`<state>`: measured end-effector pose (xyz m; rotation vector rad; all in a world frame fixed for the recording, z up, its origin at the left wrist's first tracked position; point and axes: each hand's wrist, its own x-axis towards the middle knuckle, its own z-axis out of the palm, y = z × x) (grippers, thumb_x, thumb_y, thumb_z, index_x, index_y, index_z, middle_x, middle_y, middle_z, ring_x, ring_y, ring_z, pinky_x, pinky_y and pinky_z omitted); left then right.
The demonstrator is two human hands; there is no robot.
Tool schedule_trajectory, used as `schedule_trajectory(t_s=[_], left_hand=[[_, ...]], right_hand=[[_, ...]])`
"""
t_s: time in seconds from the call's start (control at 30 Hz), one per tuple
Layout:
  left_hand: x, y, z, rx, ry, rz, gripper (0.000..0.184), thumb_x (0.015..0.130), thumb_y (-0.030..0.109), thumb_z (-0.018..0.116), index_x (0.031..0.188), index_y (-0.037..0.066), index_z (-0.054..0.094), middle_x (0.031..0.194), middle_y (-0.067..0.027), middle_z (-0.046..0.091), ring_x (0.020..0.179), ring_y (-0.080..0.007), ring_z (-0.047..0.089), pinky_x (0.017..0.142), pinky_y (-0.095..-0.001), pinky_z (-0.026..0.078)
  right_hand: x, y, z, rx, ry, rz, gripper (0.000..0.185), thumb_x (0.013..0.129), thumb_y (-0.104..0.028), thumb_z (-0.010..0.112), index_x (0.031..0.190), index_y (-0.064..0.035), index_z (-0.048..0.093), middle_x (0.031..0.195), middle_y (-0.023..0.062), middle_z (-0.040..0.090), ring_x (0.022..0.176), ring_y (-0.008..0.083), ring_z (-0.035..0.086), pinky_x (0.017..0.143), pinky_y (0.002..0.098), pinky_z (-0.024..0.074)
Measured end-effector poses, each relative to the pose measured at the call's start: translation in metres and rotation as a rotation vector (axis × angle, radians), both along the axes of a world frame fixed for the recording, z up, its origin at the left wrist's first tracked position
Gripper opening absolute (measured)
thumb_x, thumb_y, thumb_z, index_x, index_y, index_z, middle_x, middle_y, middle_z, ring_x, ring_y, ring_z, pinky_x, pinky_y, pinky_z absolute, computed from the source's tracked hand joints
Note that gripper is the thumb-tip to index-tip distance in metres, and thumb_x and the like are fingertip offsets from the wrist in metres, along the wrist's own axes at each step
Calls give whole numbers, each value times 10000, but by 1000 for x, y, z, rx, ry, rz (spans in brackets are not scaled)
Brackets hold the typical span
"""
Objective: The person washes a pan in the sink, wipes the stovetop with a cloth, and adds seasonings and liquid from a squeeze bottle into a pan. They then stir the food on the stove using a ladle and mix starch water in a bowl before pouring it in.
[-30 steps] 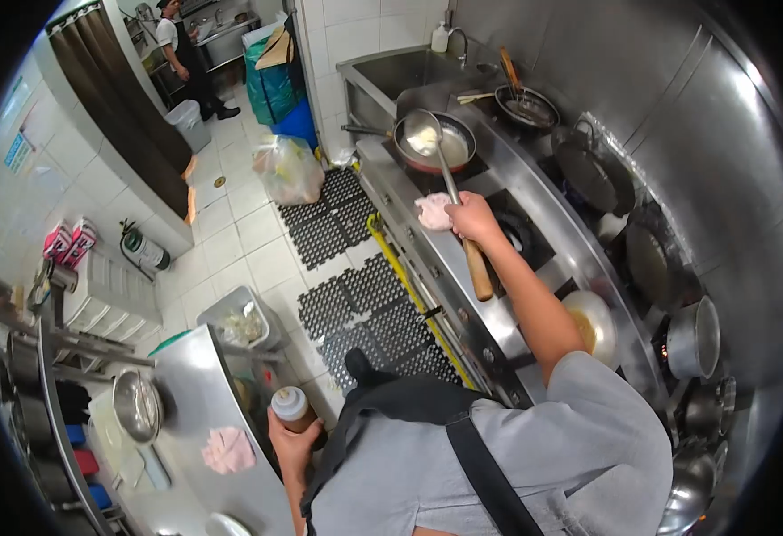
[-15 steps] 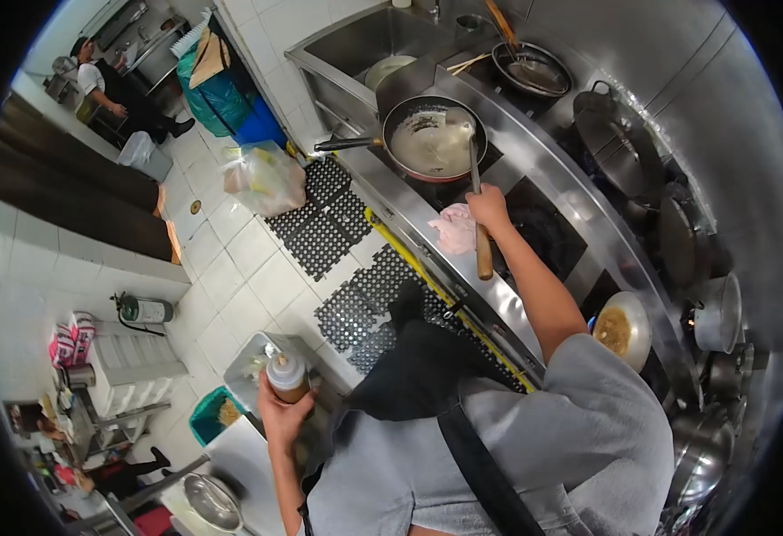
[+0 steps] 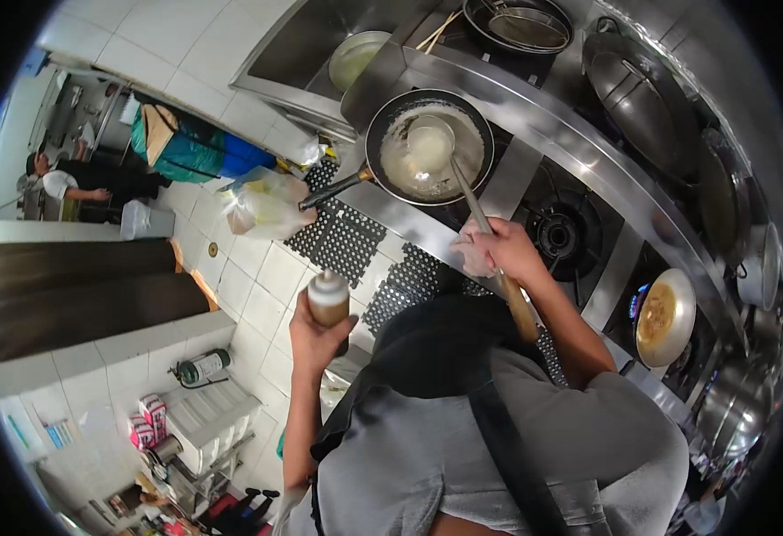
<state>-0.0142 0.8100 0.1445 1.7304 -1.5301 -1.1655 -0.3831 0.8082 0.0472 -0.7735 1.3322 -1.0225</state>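
My right hand (image 3: pixel 509 253) grips a long ladle (image 3: pixel 472 198) with a wooden handle end. The ladle's bowl rests inside a dark frying pan (image 3: pixel 375 145) and holds pale liquid. Creamy white sauce (image 3: pixel 466 163) coats the pan's base. A pale pink cloth (image 3: pixel 474 255) lies beside and partly under my right hand. In my left hand (image 3: pixel 313 344) is an upright squeeze bottle (image 3: pixel 329 302) with brown contents, raised in front of my body, apart from the pan.
Beside an unlit burner (image 3: pixel 559 232), a light pan (image 3: pixel 680 317) with brown liquid sits over a blue flame. Large pans (image 3: pixel 633 107) line the back. A sink (image 3: pixel 289 58) adjoins the stove. A plastic bag (image 3: pixel 266 204) stands on the floor; another person (image 3: pixel 74 183) is far left.
My left hand has brought the squeeze bottle up, away from the grey bin and closer to the stove. The ladle's bowl has shifted toward the pan's middle. My view has turned.
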Motion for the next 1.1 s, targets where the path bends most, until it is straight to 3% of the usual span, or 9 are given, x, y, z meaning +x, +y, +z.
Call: schedule_trajectory(t_s=[0.03, 0.07, 0.13, 0.23, 0.33, 0.37, 0.57, 0.73, 1.1], left_hand=[[-4, -22, -7, -29, -42, -62, 705, 672, 135, 912, 1273, -14, 574, 1111, -121, 716, 988, -194, 675, 916, -364, 546], [-7, -48, -12, -37, -193, -187, 816, 664, 231, 903, 1358, 7, 535, 1132, -188, 722, 1044, -301, 716, 930, -400, 551], [-25, -90, -13, -44, -348, -299, 826, 660, 316, 884, 1354, 35, 535, 1116, -232, 720, 1026, -387, 713, 897, -445, 561], [-57, -146, -20, -136, -511, -463, 772, 656, 352, 846, 1304, 49, 554, 1105, -233, 721, 1002, -414, 703, 872, -492, 564], [-85, -197, -33, -166, -692, -613, 767, 645, 348, 844, 1305, 67, 571, 1089, -218, 725, 989, -389, 712, 874, -478, 574], [-91, -207, -37, -257, -745, -629, 702, 652, 324, 841, 1267, 81, 606, 1069, -195, 737, 984, -363, 724, 870, -457, 582], [-108, -251, -41, -271, -919, -765, 703, 647, 325, 863, 1279, 105, 646, 1047, -171, 755, 985, -346, 733, 873, -447, 580], [-111, -253, -26, -293, -939, -843, 543, 716, 261, 797, 1212, 102, 643, 1031, -167, 753, 980, -347, 735, 863, -446, 584], [-98, -254, -19, -257, -962, -856, 511, 744, 235, 769, 1226, 129, 637, 1046, -158, 754, 1012, -356, 728, 875, -450, 578]], right_hand=[[5, 2, 4, -127, 216, -1, 216, 975, -109, 626, 1146, 22, 644, 873, 67, 714, 682, 175, 679, 594, 323, 539], [6, 3, 9, -168, 485, -7, 215, 972, -104, 622, 1142, 25, 648, 896, 78, 728, 703, 185, 693, 617, 327, 549], [8, 12, 18, -217, 1022, -17, 213, 965, -93, 615, 1134, 31, 655, 942, 100, 754, 746, 206, 721, 663, 335, 570], [16, 9, 19, -261, 543, -118, 241, 953, -103, 640, 1151, 34, 658, 824, 79, 706, 665, 167, 669, 606, 317, 534], [22, 5, 70, 105, 7, -101, 270, 949, -111, 652, 1176, 35, 657, 735, 55, 643, 600, 129, 602, 552, 299, 488], [25, 5, 72, 157, -56, -152, 262, 955, -107, 651, 1181, 26, 642, 717, 27, 578, 560, 107, 533, 516, 282, 437], [37, 8, 55, 215, -510, -246, 379, 970, -138, 678, 1303, 26, 599, 763, 5, 559, 563, 109, 528, 509, 294, 441], [45, 9, 52, 209, -598, -283, 352, 986, -121, 626, 1290, 47, 570, 791, 16, 553, 591, 122, 513, 521, 312, 433], [63, 10, 57, 237, -710, -369, 381, 996, -152, 642, 1325, 16, 549, 741, -20, 526, 558, 77, 455, 502, 256, 367]])
